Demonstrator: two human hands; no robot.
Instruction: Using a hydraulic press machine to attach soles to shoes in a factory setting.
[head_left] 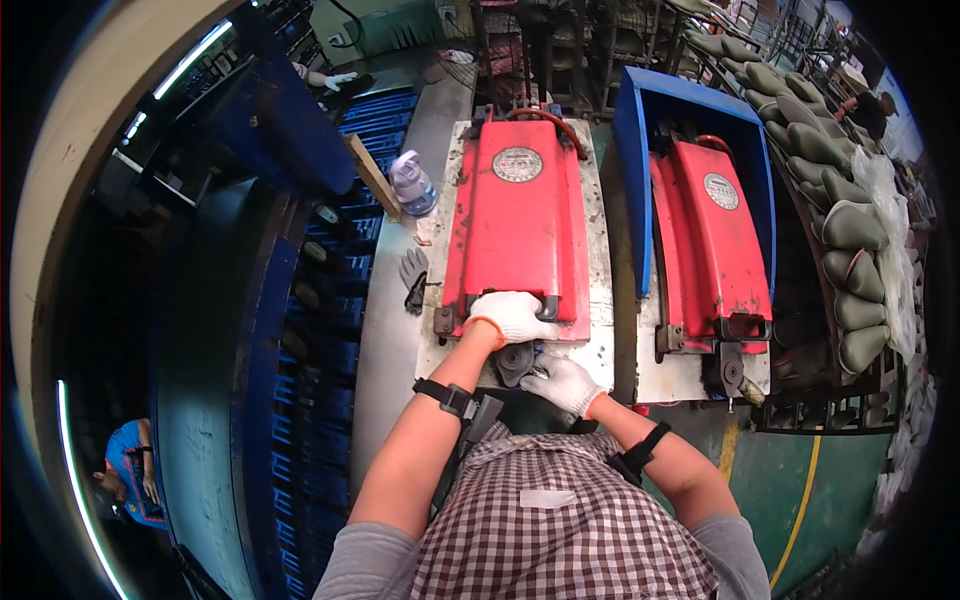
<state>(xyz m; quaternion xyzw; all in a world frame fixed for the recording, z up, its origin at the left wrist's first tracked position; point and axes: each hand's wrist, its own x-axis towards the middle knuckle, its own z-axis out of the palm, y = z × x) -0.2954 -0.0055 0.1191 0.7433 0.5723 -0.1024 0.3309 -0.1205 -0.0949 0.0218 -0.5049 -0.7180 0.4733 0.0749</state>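
Observation:
A red machine cover (515, 220) with a round metal plate lies in front of me on a pale, stained base. My left hand (508, 318), in a white knit glove with an orange cuff, is wrapped over the black handle (549, 308) at the cover's near edge. Just below it sits a round dark grey latch (514, 362). My right hand (563, 385), also in a white glove, is closed with its fingertips at the latch's right side. The exact part between those fingers is hidden.
At right stands a second red machine (705, 240) under a blue hood (690, 90). Olive-green shoe lasts (855, 228) fill a rack beyond. Left are a grey glove (413, 270), a clear spray bottle (411, 185) and a blue conveyor (340, 290). A person in blue (128, 465) is at far left.

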